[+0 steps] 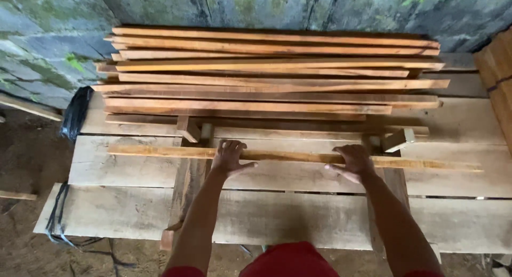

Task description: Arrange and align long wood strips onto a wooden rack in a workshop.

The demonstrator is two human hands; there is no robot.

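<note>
a rough workbench (298,223) of wide pale planks fills the view, with gaps showing between the boards and dark dirt floor (21,154) on the left and along the near edge. behind it, at the far side, stands a grey stone wall (48,37) streaked with green moss. a loose stack of reddish wooden slats (266,74) lies across the far half of the bench, the pieces running left to right, some ends jutting past others. black plastic (74,111) hangs at the left end of the stack, and black straps (56,218) dangle off the near left corner.

one long thin slat (293,156) lies apart from the stack, nearer the person, stretched left to right across two short cross blocks. the left hand (229,157) rests on top of it with fingers spread wide — pressing flat, not wrapped round. the right hand (353,162) lies over it further right, fingers curled loosely over the far edge.

bare planks stay open near the person and at both ends of the slat; the bench edge runs just below the forearms.
</note>
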